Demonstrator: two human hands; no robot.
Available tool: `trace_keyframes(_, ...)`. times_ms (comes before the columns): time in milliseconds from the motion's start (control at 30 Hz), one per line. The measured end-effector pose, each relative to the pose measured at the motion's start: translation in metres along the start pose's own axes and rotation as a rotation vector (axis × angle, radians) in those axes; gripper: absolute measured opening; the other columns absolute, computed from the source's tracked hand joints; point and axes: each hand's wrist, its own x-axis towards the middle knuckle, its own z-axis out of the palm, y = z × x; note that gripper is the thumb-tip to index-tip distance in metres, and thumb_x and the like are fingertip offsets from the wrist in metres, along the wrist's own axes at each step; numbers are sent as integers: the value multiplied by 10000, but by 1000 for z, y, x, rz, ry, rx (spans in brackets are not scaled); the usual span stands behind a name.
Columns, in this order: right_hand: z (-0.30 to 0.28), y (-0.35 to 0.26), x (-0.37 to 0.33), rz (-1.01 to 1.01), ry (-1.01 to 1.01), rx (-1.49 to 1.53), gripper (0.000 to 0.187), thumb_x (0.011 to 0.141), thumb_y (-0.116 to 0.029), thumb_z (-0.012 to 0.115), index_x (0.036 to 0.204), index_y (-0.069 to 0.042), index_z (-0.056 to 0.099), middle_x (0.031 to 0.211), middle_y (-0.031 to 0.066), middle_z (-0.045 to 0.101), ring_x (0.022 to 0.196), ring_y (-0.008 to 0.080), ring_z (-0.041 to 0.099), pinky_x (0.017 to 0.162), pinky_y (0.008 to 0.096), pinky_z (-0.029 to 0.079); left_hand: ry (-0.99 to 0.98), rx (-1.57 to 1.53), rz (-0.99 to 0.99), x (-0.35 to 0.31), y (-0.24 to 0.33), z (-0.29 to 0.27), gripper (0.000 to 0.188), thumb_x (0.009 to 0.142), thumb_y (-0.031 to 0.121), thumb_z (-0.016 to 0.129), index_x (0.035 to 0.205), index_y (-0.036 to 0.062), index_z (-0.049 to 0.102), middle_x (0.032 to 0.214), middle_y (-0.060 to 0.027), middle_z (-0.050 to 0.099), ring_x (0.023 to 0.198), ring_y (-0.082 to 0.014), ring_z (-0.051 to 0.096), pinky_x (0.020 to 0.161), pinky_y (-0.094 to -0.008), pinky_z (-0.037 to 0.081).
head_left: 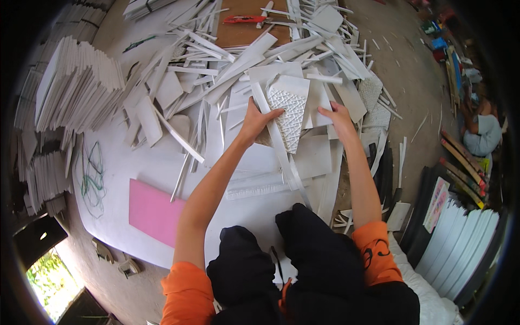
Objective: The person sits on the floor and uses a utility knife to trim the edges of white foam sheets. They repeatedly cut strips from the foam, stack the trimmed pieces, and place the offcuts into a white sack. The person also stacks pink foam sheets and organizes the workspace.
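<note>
Left fingers [274, 113] clamp a white strip [277, 138], right fingers [325, 111] a white panel [318, 101], some fingertips hidden underneath.

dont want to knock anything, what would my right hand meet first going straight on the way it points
Likely the white sheet at the right hand, then perhaps the short white strip beyond; depth is unclear.

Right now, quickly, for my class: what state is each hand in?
Left hand: grip closed on a long white strip, thumb across it.
Right hand: grip closed on the right edge of a white sheet.
</note>
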Motion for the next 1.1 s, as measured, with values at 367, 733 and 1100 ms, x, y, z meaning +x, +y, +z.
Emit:
trace_keyframes(367,14,-226,-274,-63,18,416,477,810,-230,529,1221,-49,371,1096,49,499,975,129,465,823,250,334,74,-87,89,-211,248,32,811,592,176,755,1185,-20,237,1077,-144,426,976,-211,467,834,-301,401)
trace_keyframes(733,-104,-370,-573,-181,309,509,584,732,-166,663,1176,-27,310,1017,69,485,942,128,486,741,252,443,-339,25,347,-397,441,209,859,606,131,756,1188,3,137,1062,-154,391,1002,-214,444,847,-300,398)
trace_keyframes(1100,-266,-207,-787,-429,834,363,722,677,-250,710,1206,-16,279,1077,97,465,948,129,477,705,245,430,-761,-15,356,-558,368,468,835,592,24,731,1202,40,160,1114,-117,378,1017,-201,433,857,-292,386)
